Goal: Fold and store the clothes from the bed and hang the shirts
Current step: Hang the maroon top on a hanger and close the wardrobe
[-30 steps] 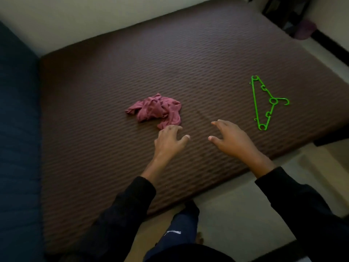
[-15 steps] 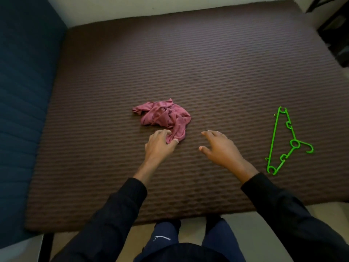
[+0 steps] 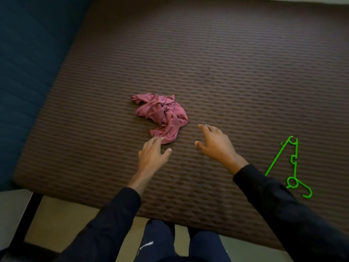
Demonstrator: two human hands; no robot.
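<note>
A crumpled pink garment (image 3: 162,114) lies in a heap near the middle of the brown bed (image 3: 226,63). My left hand (image 3: 154,155) reaches to its near edge, fingers spread and fingertips touching the lowest fold, holding nothing. Just right of the heap hovers my right hand (image 3: 214,143), fingers straight and spread, a short gap from the cloth. A bright green plastic hanger (image 3: 291,165) lies flat on the bed at the right, partly hidden behind my right sleeve.
A dark blue padded surface (image 3: 28,72) runs along the bed's left side. The bed's near edge is just in front of my legs (image 3: 160,241), with pale floor (image 3: 62,220) below. A dark frame piece (image 3: 26,218) stands at the lower left.
The view has swung so the bed's near edge faces me and the hanger sits lower right. My left hand, which was on the garment's near fold, now only touches it with its fingertips.
</note>
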